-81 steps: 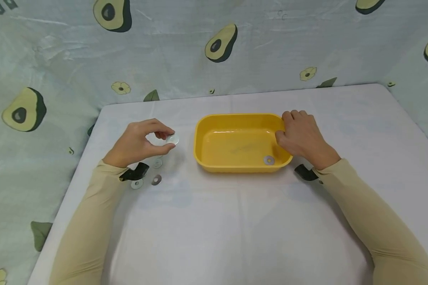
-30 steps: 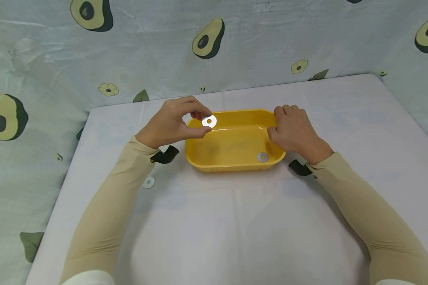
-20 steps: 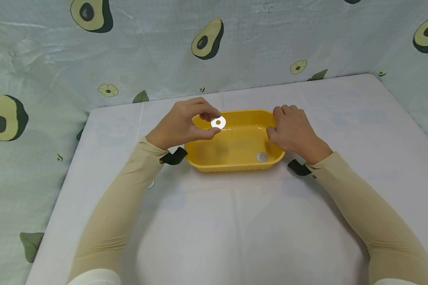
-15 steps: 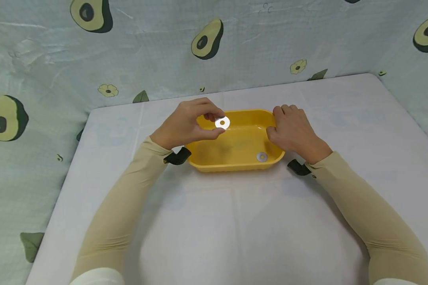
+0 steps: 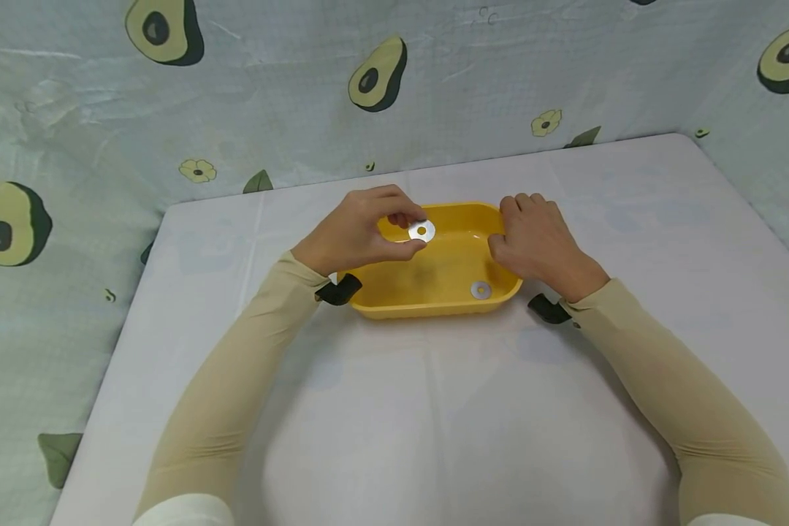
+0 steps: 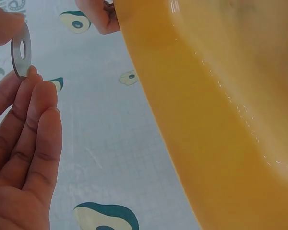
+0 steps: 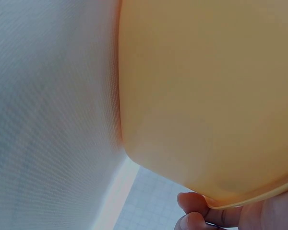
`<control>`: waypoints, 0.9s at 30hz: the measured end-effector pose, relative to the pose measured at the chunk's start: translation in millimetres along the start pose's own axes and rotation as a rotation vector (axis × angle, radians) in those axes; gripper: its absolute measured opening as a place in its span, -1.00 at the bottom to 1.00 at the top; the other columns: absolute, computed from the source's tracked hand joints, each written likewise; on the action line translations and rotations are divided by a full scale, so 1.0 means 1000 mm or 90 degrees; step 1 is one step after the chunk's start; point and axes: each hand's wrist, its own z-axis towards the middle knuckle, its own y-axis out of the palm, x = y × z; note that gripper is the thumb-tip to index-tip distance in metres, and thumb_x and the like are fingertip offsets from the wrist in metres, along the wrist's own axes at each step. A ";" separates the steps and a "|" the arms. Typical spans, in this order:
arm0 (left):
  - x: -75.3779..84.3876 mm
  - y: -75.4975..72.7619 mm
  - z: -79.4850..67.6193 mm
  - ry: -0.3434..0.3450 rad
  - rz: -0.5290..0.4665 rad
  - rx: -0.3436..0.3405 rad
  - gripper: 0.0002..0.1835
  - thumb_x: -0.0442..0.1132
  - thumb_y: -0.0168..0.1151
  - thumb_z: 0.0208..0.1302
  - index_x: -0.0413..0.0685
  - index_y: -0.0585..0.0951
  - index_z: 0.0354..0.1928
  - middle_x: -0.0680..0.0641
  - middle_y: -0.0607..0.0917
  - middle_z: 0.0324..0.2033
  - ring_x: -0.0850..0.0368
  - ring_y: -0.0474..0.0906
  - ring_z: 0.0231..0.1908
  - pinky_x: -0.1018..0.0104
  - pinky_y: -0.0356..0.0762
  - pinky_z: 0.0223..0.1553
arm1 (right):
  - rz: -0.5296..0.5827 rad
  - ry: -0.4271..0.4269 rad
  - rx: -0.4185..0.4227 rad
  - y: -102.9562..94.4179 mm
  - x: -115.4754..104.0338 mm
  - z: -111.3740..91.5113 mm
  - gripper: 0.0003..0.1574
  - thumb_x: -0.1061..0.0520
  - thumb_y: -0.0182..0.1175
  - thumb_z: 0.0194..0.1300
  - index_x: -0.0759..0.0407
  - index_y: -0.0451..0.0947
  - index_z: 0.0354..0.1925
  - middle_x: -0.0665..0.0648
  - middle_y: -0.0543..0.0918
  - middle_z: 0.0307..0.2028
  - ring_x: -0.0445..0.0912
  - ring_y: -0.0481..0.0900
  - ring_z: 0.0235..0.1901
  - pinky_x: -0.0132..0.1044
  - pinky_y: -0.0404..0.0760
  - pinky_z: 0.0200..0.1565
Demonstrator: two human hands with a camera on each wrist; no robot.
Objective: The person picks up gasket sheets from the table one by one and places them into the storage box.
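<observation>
Apparently mid-transfer, pinching a flat washer (image 5: pixel 430 232) in the left grip (image 5: pixel 358 228) above the yellow tray (image 5: pixel 427 311), clasping it at one end with the right grip (image 5: pixel 538 239), probably needing lowering, then release.

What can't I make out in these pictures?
Head view: the left hand hides the back left corner of the yellow tray.
Head view: the right hand covers part of the tray's right rim.
Left wrist view: the picture's left edge cuts through the thumb pinching the flat washer.
Right wrist view: the tray's outer wall hides its inside.
</observation>
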 end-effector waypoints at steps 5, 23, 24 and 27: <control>-0.002 0.003 0.008 -0.004 0.017 -0.026 -0.71 -0.19 0.52 0.18 -0.19 0.76 -0.11 -0.08 0.75 -0.23 0.12 0.62 -0.23 0.31 0.64 -0.09 | -0.003 -0.001 0.003 0.001 0.002 0.000 -0.49 0.10 -0.17 0.29 0.48 0.44 -0.03 0.38 0.53 -0.19 0.24 0.42 -0.20 0.08 0.45 -0.10; -0.010 0.021 0.028 -0.043 0.014 -0.155 -0.71 -0.11 0.45 0.26 -0.13 0.74 -0.08 -0.06 0.73 -0.16 0.09 0.63 -0.16 0.27 0.66 0.01 | -0.008 0.003 -0.013 0.000 0.003 0.002 -0.44 0.08 -0.16 0.30 0.49 0.43 0.05 0.39 0.55 -0.11 0.24 0.43 -0.15 0.12 0.47 -0.02; -0.010 0.023 0.028 -0.044 0.012 -0.163 -0.72 -0.12 0.45 0.26 -0.12 0.74 -0.08 -0.06 0.73 -0.15 0.09 0.63 -0.16 0.27 0.67 0.01 | -0.008 0.002 -0.013 0.000 0.003 0.003 -0.45 0.08 -0.16 0.30 0.49 0.43 0.05 0.39 0.55 -0.11 0.24 0.43 -0.15 0.12 0.47 -0.02; -0.010 0.028 0.030 -0.045 0.017 -0.185 -0.72 -0.12 0.45 0.26 -0.12 0.74 -0.08 -0.06 0.73 -0.14 0.08 0.63 -0.16 0.24 0.68 0.01 | -0.011 -0.001 -0.012 0.000 0.003 0.003 -0.46 0.09 -0.16 0.31 0.49 0.43 0.03 0.39 0.56 -0.13 0.24 0.43 -0.16 0.10 0.48 -0.05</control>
